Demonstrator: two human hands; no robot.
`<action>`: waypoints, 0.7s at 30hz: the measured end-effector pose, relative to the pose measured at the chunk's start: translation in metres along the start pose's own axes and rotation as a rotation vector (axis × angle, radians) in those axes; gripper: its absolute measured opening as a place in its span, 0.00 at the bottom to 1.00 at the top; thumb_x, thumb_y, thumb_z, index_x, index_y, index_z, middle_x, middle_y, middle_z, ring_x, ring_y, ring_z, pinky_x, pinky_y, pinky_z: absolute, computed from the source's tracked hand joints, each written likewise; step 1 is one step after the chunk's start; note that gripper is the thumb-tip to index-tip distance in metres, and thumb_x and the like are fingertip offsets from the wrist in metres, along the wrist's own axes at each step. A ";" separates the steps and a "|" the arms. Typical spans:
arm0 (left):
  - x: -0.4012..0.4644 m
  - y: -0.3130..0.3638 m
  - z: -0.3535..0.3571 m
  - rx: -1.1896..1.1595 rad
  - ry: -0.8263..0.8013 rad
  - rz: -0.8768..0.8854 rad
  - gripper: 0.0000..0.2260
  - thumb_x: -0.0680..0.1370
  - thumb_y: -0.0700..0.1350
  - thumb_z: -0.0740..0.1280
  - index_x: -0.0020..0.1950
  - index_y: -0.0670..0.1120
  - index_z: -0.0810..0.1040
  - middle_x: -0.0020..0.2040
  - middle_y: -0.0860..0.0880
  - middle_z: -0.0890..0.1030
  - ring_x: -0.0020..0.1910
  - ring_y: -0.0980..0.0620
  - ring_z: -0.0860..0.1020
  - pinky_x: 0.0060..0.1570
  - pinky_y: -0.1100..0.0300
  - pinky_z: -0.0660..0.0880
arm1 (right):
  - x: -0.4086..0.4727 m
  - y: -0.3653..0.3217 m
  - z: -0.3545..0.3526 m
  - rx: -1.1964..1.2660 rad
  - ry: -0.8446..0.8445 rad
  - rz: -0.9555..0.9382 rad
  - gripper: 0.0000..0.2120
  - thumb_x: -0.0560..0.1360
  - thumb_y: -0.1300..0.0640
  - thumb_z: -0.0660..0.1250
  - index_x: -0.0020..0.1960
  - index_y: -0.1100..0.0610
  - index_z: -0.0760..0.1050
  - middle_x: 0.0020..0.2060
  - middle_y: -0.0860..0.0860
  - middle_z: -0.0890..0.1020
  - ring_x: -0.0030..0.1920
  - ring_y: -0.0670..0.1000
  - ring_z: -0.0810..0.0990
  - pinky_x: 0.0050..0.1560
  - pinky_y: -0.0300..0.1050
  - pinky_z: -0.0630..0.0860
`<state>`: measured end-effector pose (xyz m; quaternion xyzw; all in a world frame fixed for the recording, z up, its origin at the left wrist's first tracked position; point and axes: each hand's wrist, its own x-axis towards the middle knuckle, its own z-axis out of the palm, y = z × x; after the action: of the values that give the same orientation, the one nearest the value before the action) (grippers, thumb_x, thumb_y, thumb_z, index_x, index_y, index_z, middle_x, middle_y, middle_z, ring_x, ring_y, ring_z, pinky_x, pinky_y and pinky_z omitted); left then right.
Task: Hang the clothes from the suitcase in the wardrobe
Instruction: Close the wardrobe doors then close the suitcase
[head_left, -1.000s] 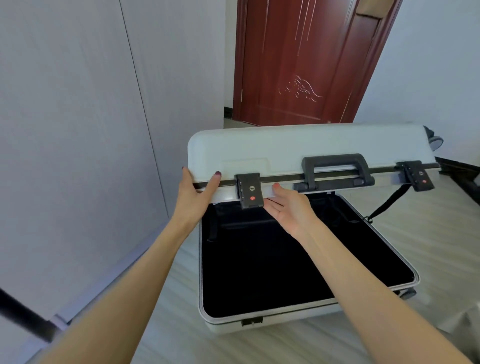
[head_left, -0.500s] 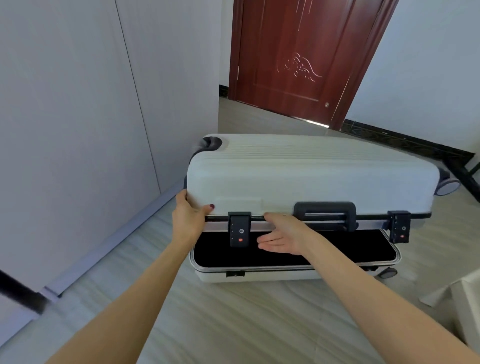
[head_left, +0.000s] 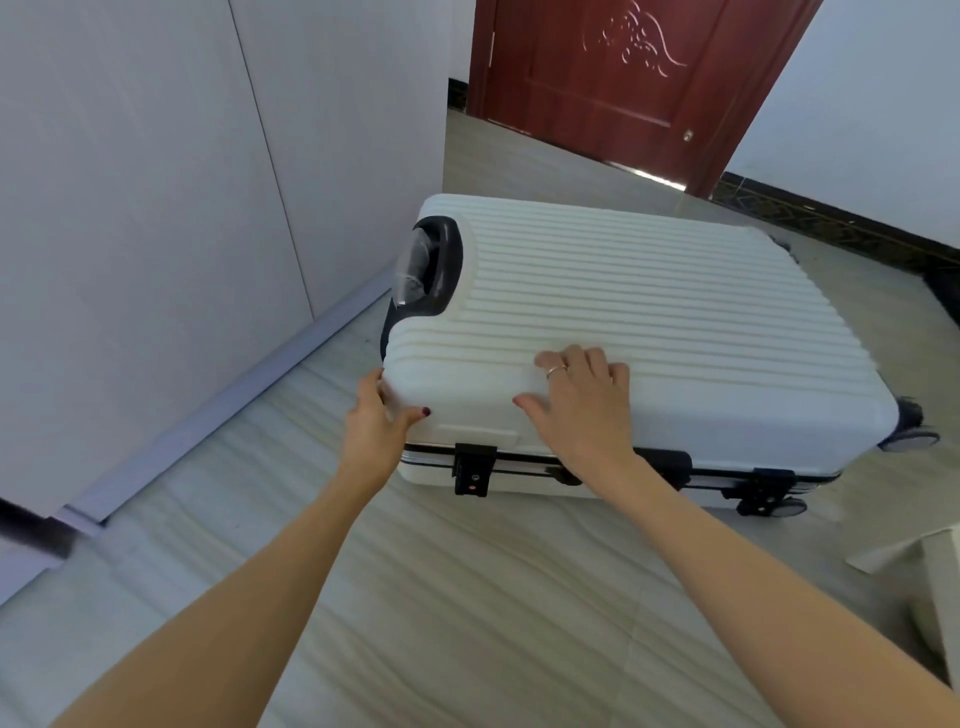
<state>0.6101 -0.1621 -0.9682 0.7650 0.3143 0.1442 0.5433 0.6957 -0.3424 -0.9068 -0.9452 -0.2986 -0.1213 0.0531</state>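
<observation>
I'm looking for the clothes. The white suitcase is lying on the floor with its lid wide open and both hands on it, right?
Not quite. The head view shows the white suitcase shut, with the left hand and right hand on its lid.

floor (head_left: 467, 597): pale wood-grain | door (head_left: 623, 78): dark red | walls (head_left: 857, 104): white

suitcase (head_left: 649, 322) flat on floor (head_left: 415, 597), lid down | wardrobe (head_left: 156, 208) to its left | door (head_left: 623, 78) behind | left hand (head_left: 376, 423) at near-left corner | right hand (head_left: 582, 400) on lid near front edge
</observation>
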 end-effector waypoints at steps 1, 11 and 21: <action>0.001 0.000 0.000 0.010 0.007 0.006 0.27 0.75 0.44 0.69 0.71 0.45 0.61 0.66 0.42 0.71 0.64 0.44 0.70 0.55 0.59 0.67 | 0.007 0.004 -0.001 -0.064 -0.074 -0.030 0.31 0.74 0.39 0.63 0.71 0.54 0.65 0.66 0.56 0.70 0.68 0.58 0.65 0.66 0.57 0.59; 0.026 -0.010 -0.014 -0.018 0.089 0.025 0.24 0.77 0.44 0.66 0.71 0.45 0.62 0.67 0.46 0.70 0.66 0.48 0.69 0.63 0.54 0.66 | 0.040 -0.005 0.021 -0.206 -0.219 -0.084 0.44 0.71 0.31 0.59 0.77 0.48 0.44 0.75 0.54 0.53 0.74 0.58 0.52 0.71 0.61 0.51; 0.019 -0.019 -0.021 -0.453 -0.007 -0.732 0.42 0.72 0.64 0.64 0.75 0.41 0.53 0.74 0.42 0.59 0.72 0.41 0.61 0.69 0.49 0.62 | 0.042 -0.038 0.024 -0.220 -0.108 -0.113 0.51 0.67 0.28 0.61 0.77 0.57 0.48 0.62 0.53 0.68 0.60 0.56 0.67 0.62 0.53 0.60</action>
<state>0.6068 -0.1302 -0.9808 0.4648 0.5236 0.0047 0.7140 0.7115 -0.2839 -0.9175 -0.9320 -0.3388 -0.1052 -0.0738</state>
